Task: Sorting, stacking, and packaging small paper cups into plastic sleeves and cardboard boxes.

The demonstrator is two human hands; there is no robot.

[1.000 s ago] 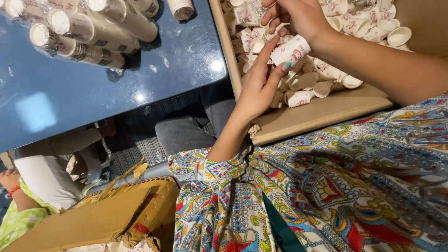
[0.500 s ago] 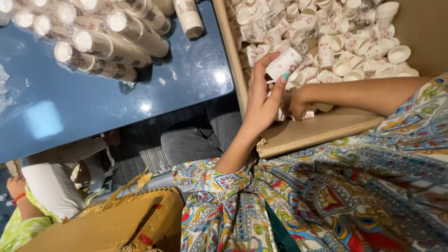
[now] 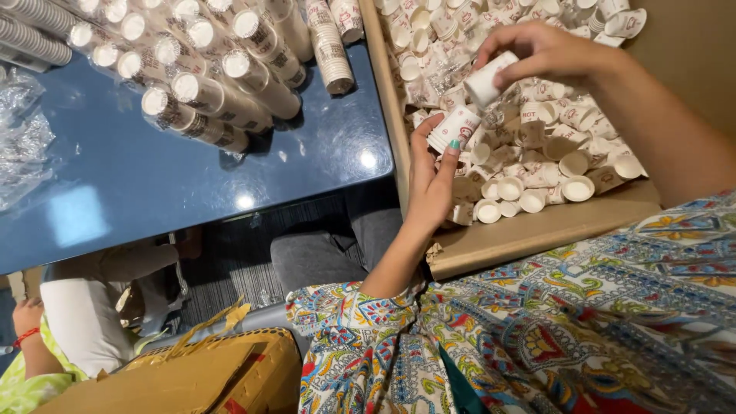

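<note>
The left hand (image 3: 431,180), in the middle of the frame, reaches up over the near wall of a cardboard box (image 3: 537,234) and pinches a short stack of white paper cups (image 3: 454,128) between thumb and fingers; the stack lies tilted, its open rims toward the lower left, just above the loose cups in the box. The right hand (image 3: 546,52), at the upper right, is closed around a single white cup (image 3: 489,79), held on its side with its base pointing down and left toward the stack; the cup and the stack are near each other but not touching. Under both hands the box is filled with a heap of loose cups (image 3: 537,172), white with small red marks, lying every way, many with their open mouths up along the near edge. The box takes up the upper right of the frame, and its left wall stands just beside a dark blue table (image 3: 153,192). On the table at the upper left lie long stacks of cups (image 3: 207,100) on their sides, packed side by side, with two more long stacks (image 3: 331,42) near the box wall at the top centre. Crumpled clear plastic (image 3: 19,153) lies at the left edge. A patterned, many-coloured sleeve (image 3: 583,322) fills the lower right. At the lower left, another person's arm (image 3: 27,337) with a red band shows beside a brown carton (image 3: 192,376).
</note>
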